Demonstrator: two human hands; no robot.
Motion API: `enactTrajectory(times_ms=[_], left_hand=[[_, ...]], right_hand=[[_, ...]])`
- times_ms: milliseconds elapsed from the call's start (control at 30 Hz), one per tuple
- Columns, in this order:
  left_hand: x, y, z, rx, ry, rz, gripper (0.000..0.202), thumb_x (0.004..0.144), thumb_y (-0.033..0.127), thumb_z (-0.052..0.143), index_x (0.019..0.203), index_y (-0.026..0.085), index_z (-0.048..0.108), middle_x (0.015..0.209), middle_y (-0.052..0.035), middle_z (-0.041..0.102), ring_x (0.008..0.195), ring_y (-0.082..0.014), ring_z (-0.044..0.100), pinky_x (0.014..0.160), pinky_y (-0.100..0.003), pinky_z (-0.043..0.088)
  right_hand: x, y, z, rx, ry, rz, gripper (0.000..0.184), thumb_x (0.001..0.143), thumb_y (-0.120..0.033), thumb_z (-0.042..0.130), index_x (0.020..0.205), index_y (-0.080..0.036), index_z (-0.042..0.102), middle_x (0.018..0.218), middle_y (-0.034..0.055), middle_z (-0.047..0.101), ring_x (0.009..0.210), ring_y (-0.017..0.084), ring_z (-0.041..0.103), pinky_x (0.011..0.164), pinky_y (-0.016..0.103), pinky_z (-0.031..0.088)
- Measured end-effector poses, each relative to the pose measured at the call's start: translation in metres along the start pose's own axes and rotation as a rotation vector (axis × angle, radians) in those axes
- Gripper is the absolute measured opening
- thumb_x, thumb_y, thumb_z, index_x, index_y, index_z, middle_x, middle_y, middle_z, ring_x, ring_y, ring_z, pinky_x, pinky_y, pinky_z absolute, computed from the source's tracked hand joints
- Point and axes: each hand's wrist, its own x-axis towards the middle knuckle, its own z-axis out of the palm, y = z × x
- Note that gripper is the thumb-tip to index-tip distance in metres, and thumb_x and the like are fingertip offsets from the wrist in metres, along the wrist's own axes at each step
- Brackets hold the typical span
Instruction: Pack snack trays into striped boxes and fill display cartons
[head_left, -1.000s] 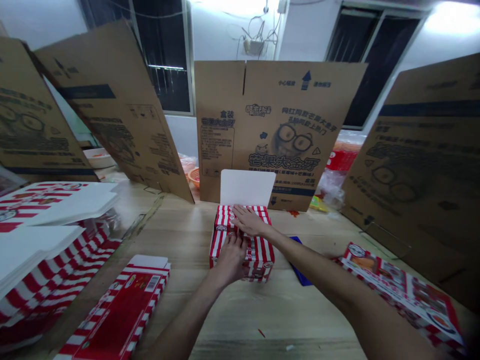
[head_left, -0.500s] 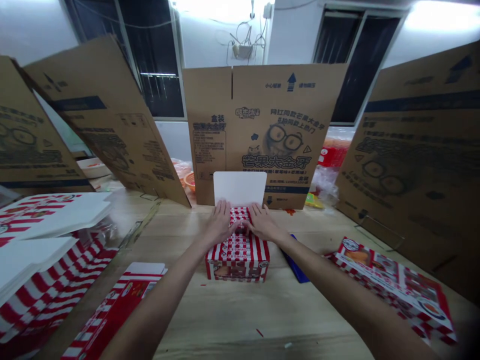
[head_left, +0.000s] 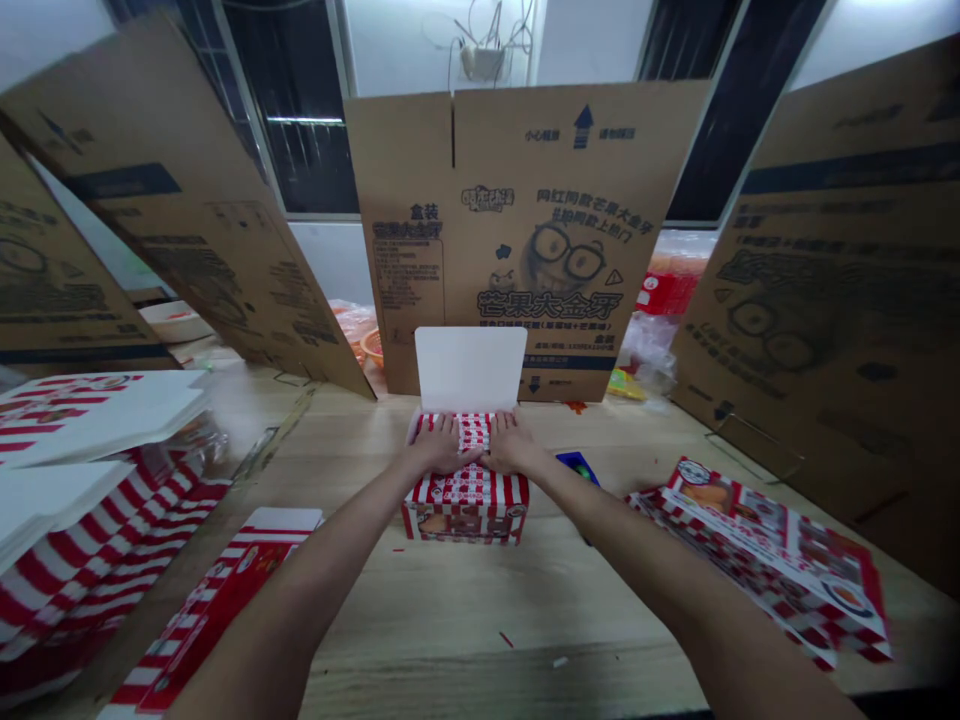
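From where I stand, I see the striped box (head_left: pixel 465 524), red and white, on the wooden table (head_left: pixel 442 620), in front of the person. A white flap (head_left: pixel 470 368) rises upright at the far edge of this box. The left hand (head_left: pixel 439 445) lies palm down upon the left part of the box's top, and the right hand (head_left: pixel 513 446) lies likewise upon its right part. Both hands are opened, with fingers pointing to the far edge and only a little apart; the thumbs point inward and come close together over the middle of the box, but I cannot tell if they touch. Neither hand pinches anything. Just to the right of the box, partly behind the right forearm, there is a blue tray (head_left: pixel 579 462). Farther to its right lies a red-and-white carton (head_left: pixel 780 550). To the left of the box, a flat red carton (head_left: pixel 210 615) is partly covered by the left forearm, and beyond it, well apart from the box, are stacked white and striped sheets (head_left: pixel 90 430). Behind the box stands a brown cardboard panel (head_left: pixel 487 240), printed with a face in glasses.
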Motion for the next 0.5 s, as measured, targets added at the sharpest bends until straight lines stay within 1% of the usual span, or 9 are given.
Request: enactTrajectory(times_ms=[67,133,233,300,367,400,433,467,500], left_hand=[[0.002,-0.002,0.004,-0.047,-0.022,-0.005,0.090,0.087,0.070,0.023,0.147,0.003,0.024,0.156,-0.0247,0.012,0.146,-0.0372,0.010,0.113,-0.059,0.013],[0.004,-0.003,0.009,-0.115,-0.018,-0.001,0.091,0.087,0.070,0.025,0.148,0.003,0.023,0.157,-0.0237,0.009,0.146,-0.0361,0.005,0.114,-0.058,0.011],[0.007,-0.005,0.013,-0.260,0.030,0.010,0.093,0.083,0.071,0.036,0.146,0.003,0.029,0.156,-0.0245,0.011,0.146,-0.0369,0.006,0.114,-0.059,0.007],[0.009,-0.010,0.008,-0.394,0.079,0.015,0.090,0.078,0.072,0.047,0.139,0.006,0.042,0.154,-0.0242,0.023,0.144,-0.0388,0.015,0.114,-0.058,0.010],[0.010,-0.021,-0.004,-0.559,0.148,0.021,0.080,0.075,0.071,0.053,0.127,0.011,0.056,0.145,-0.0205,0.043,0.139,-0.0386,0.031,0.113,-0.054,0.019],[0.008,-0.030,-0.011,-0.652,0.195,0.021,0.073,0.076,0.071,0.053,0.121,0.014,0.061,0.140,-0.0171,0.051,0.135,-0.0367,0.038,0.112,-0.051,0.025],[0.006,-0.039,-0.017,-0.751,0.253,0.014,0.068,0.079,0.070,0.049,0.119,0.016,0.062,0.135,-0.0138,0.057,0.132,-0.0339,0.042,0.111,-0.047,0.029],[0.002,-0.048,-0.022,-0.852,0.319,-0.005,0.066,0.083,0.068,0.041,0.119,0.017,0.061,0.133,-0.0113,0.059,0.131,-0.0310,0.044,0.111,-0.043,0.031],[-0.003,-0.055,-0.025,-0.956,0.383,-0.035,0.066,0.088,0.066,0.033,0.123,0.017,0.059,0.133,-0.0100,0.059,0.132,-0.0286,0.043,0.111,-0.041,0.032]], right_hand=[[0.002,0.000,0.003,0.006,-0.010,-0.001,0.091,0.084,-0.058,0.046,0.138,0.015,0.035,0.144,0.0357,0.033,0.138,0.042,0.029,0.116,0.052,0.011],[0.004,0.000,0.006,0.016,-0.012,-0.008,0.088,0.084,-0.058,0.046,0.138,0.011,0.038,0.143,0.0330,0.037,0.138,0.042,0.030,0.116,0.050,0.014],[0.006,0.000,0.006,0.042,-0.004,-0.017,0.086,0.084,-0.061,0.047,0.136,0.007,0.043,0.141,0.0316,0.041,0.137,0.042,0.032,0.115,0.049,0.018],[0.004,0.004,0.001,0.073,0.010,-0.027,0.086,0.083,-0.063,0.048,0.134,0.006,0.046,0.139,0.0323,0.043,0.136,0.042,0.034,0.114,0.050,0.020],[0.000,0.013,-0.003,0.116,0.040,-0.081,0.079,0.086,-0.063,0.045,0.134,0.000,0.049,0.140,0.0282,0.045,0.136,0.038,0.036,0.115,0.050,0.021],[-0.004,0.020,-0.004,0.177,0.095,-0.113,0.074,0.088,-0.062,0.043,0.135,-0.004,0.050,0.141,0.0244,0.046,0.137,0.035,0.036,0.115,0.049,0.020],[-0.008,0.027,-0.003,0.280,0.187,-0.126,0.069,0.090,-0.061,0.039,0.135,-0.010,0.050,0.142,0.0201,0.047,0.138,0.032,0.036,0.116,0.049,0.019],[-0.012,0.034,0.001,0.432,0.308,-0.105,0.065,0.092,-0.060,0.035,0.136,-0.014,0.050,0.143,0.0157,0.047,0.139,0.028,0.035,0.117,0.048,0.018],[-0.015,0.039,0.006,0.636,0.433,-0.050,0.064,0.093,-0.060,0.032,0.138,-0.018,0.048,0.144,0.0117,0.047,0.140,0.026,0.033,0.118,0.048,0.016]])
